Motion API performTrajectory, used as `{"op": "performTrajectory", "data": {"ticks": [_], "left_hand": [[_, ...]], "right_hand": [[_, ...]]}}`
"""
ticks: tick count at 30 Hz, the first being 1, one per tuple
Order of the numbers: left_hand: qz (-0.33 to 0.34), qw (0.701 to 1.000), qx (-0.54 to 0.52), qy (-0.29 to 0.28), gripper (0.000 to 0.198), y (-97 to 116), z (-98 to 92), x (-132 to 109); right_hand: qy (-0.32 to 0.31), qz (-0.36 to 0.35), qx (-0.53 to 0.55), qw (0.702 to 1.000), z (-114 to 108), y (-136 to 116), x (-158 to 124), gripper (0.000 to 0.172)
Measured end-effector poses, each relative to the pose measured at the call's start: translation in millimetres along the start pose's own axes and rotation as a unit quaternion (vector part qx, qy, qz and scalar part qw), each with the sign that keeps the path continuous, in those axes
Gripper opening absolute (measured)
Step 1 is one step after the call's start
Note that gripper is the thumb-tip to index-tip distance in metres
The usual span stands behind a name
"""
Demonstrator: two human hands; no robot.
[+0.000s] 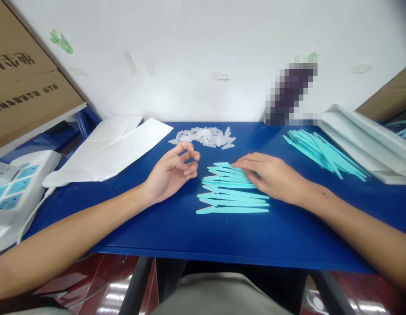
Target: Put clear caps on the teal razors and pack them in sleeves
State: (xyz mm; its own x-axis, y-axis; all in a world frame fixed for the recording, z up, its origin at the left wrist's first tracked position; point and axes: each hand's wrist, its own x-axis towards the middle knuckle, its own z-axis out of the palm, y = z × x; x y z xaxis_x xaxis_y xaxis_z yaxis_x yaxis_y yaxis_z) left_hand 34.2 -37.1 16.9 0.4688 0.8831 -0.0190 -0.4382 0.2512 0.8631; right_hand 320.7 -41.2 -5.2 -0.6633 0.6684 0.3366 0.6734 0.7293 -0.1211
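Observation:
Turquoise eyebrow razors [235,210] lie side by side in a row on the blue table, their bladed ends pointing left. My right hand [271,177] reaches over the far end of this row. Its fingers are closed on the farthest razor [221,165], and the hand hides that razor's handle. To the left of the row, my left hand [171,173] hovers with bent fingers apart and nothing visible in it. A pile of translucent whitish caps [206,136] lies beyond both hands.
More turquoise razors [324,151] are heaped at the right, beside a pale tray-like holder [370,142]. White plastic bags [114,151] lie at the left near a power strip [19,188]. A cardboard box [28,83] stands behind it. A white wall [189,65] bounds the table's back.

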Motion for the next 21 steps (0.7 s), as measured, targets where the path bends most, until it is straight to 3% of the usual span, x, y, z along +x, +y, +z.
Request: {"op": "performTrajectory", "data": {"ticks": [9,21], "left_hand": [[0.016,0.999,0.032,-0.003,0.029,-4,-6.0,3],[0.044,0.988,0.13,-0.065,0.035,-6,-11.2,3]], "right_hand": [[0.016,0.015,0.035,0.999,2,-1,1,0.035],[0.028,0.028,0.066,0.997,-1,-4,4,0.036]]}}
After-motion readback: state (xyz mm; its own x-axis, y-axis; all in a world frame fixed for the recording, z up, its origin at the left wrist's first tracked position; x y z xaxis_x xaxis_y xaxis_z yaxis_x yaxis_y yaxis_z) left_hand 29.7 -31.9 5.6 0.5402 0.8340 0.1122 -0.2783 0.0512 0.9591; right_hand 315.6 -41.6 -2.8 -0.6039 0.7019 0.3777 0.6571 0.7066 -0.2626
